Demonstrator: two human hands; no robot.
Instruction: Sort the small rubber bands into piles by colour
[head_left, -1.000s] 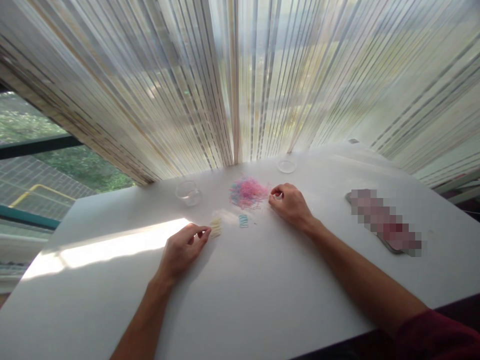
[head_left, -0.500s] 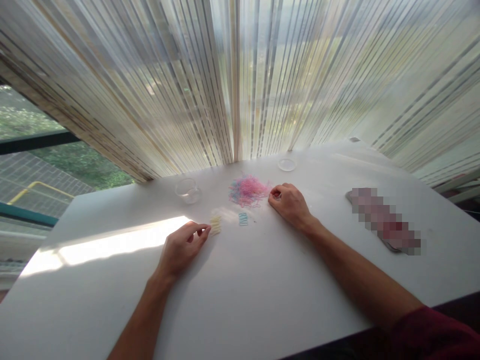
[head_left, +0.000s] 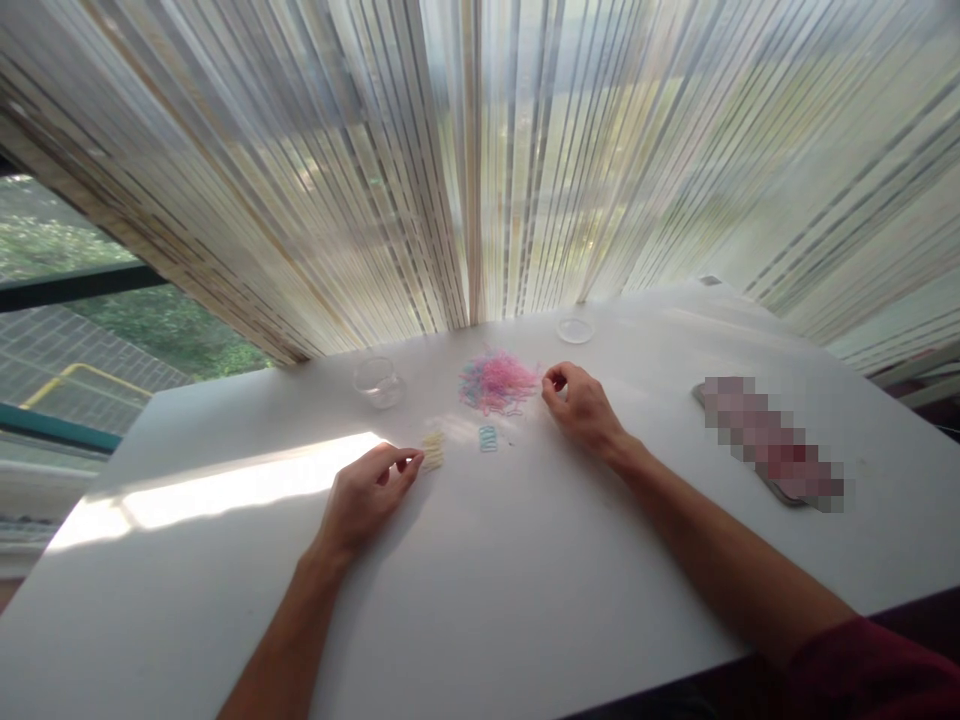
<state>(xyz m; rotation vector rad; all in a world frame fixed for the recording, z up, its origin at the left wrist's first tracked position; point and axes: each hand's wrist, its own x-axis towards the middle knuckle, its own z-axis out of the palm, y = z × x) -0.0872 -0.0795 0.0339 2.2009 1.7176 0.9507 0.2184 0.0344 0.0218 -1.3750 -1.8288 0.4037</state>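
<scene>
A loose pile of small pink, purple and blue pieces [head_left: 496,382] lies on the white table. Nearer to me are a short row of yellow pieces [head_left: 433,451] and a small group of light blue ones [head_left: 488,439]. My left hand [head_left: 379,484] rests beside the yellow row, thumb and forefinger pressed together at its left edge; whatever they pinch is too small to make out. At the pile's right edge is my right hand [head_left: 577,402], its fingers curled and closed, with their contents hidden.
A clear round container [head_left: 376,384] stands left of the pile, and a clear round lid [head_left: 575,331] lies behind it to the right. A blurred-out flat object [head_left: 772,442] is on the right of the white table [head_left: 480,590]. String curtains [head_left: 472,160] hang along the far edge.
My right hand has shifted very slightly, its fingertips now a little farther from the pile's edge. My left hand keeps its pinch beside the yellow row.
</scene>
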